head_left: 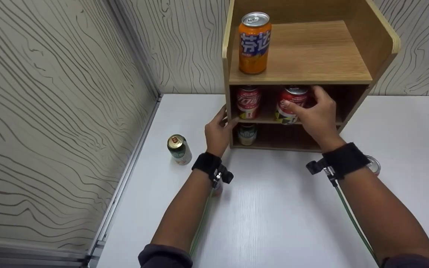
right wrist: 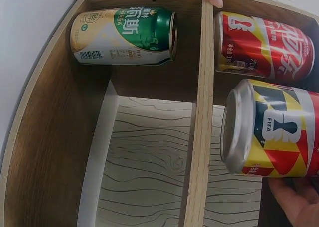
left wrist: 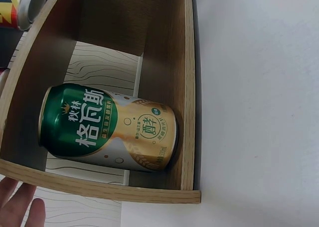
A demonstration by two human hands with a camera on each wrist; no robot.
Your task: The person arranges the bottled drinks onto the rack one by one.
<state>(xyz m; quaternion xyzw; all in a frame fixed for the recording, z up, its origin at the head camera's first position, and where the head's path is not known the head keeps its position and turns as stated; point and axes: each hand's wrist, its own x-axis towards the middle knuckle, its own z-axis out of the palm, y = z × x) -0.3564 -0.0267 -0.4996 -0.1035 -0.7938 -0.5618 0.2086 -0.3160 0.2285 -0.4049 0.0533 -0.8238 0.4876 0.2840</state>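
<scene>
My right hand (head_left: pixel 318 115) grips a red soda can (head_left: pixel 287 109) with a yellow-and-black patterned base, thumb on its front and fingers round its far side. The can is upright at the middle compartment's opening, its silver bottom (right wrist: pixel 239 129) close over the middle board's front edge. Another red can (head_left: pixel 248 103) stands at the left of that compartment. Meanwhile my left hand (head_left: pixel 218 134) holds the left side panel of the wooden shelf (head_left: pixel 300 80), thumb over the front edge, fingers along the outside. Below, a green-and-gold can (left wrist: pixel 107 129) stands in the lower compartment's left corner.
On the shelf's top board stands an orange can (head_left: pixel 254 46). Another green-and-gold can (head_left: pixel 179 149) stands on the white table (head_left: pixel 266 208), left of the shelf. One can (head_left: pixel 218 188) is partly hidden behind my left wrist, another (head_left: pixel 374 165) behind my right.
</scene>
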